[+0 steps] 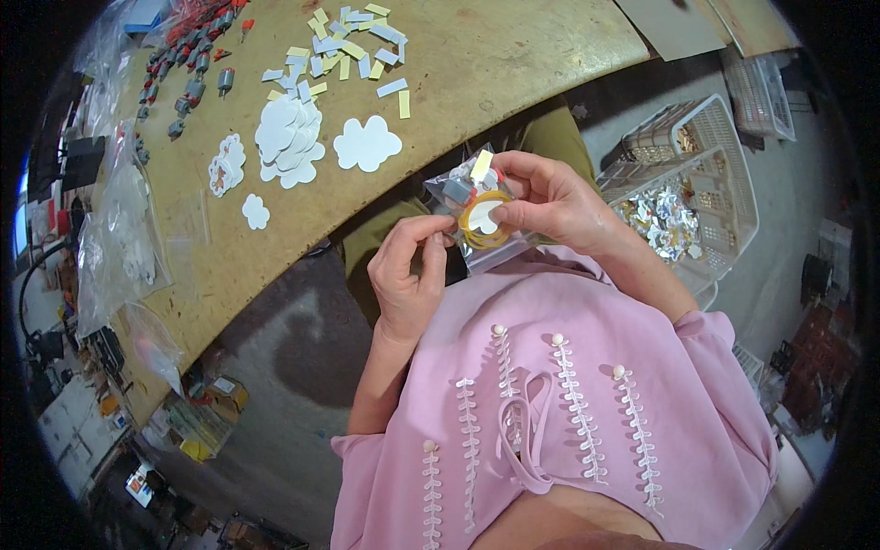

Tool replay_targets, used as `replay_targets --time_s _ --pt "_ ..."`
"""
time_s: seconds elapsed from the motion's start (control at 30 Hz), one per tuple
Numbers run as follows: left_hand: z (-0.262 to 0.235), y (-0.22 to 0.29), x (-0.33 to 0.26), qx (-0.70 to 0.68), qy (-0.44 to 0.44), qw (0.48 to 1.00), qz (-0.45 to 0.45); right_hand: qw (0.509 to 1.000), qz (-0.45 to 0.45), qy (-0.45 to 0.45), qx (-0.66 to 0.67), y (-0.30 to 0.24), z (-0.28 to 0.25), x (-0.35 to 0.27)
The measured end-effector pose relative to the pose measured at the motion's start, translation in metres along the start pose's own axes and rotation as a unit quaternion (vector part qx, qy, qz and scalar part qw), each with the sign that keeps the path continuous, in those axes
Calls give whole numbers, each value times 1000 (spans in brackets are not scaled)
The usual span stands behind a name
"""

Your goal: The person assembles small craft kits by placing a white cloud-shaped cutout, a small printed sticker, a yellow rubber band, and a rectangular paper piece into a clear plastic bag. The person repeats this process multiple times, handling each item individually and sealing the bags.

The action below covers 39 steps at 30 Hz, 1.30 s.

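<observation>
Both hands are holding a small clear plastic bag point(478, 220) with yellow rubber bands inside; left hand point(410, 275) fingers pinching its near-left edge, right hand point(550, 203) fingers pinching its right side.

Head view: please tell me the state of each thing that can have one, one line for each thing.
Clear bag: held by both hands, filled with small parts.
Left hand: pinching the bag's lower left edge.
Right hand: gripping the bag's right side.
Yellow rubber band: inside the bag.
White cloud cutouts: stacked loosely on the table.
Paper strips: scattered.
White basket: holding shiny pieces.
</observation>
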<state>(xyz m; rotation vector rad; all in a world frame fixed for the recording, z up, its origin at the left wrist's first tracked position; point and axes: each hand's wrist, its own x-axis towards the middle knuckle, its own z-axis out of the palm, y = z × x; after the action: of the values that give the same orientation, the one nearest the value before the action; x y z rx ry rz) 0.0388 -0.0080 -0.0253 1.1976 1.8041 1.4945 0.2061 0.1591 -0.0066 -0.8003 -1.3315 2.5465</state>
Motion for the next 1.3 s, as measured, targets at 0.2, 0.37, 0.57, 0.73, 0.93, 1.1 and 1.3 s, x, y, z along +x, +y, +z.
replay_targets --time_s 0.2,0.37,0.57,0.73,0.93,1.1,1.3 --pt "-2 -2 0 48 -16 999 8 999 2 16 -30 -1 0 1" --pt "2 -3 -1 55 -25 998 6 1000 1 19 16 4 -1 2" --pt "4 -3 -1 48 -53 997 -1 998 -21 52 -29 7 -7 5" --pt "7 0 -4 32 -48 998 -19 991 1 98 -90 18 -23 10" --pt "-5 7 2 75 -32 994 74 919 -115 221 -305 24 -98 -4" --pt "-38 18 11 132 19 987 87 714 -123 374 -579 52 -236 -22" --pt "-125 8 33 291 191 937 14 620 63 351 -699 145 -353 -115"
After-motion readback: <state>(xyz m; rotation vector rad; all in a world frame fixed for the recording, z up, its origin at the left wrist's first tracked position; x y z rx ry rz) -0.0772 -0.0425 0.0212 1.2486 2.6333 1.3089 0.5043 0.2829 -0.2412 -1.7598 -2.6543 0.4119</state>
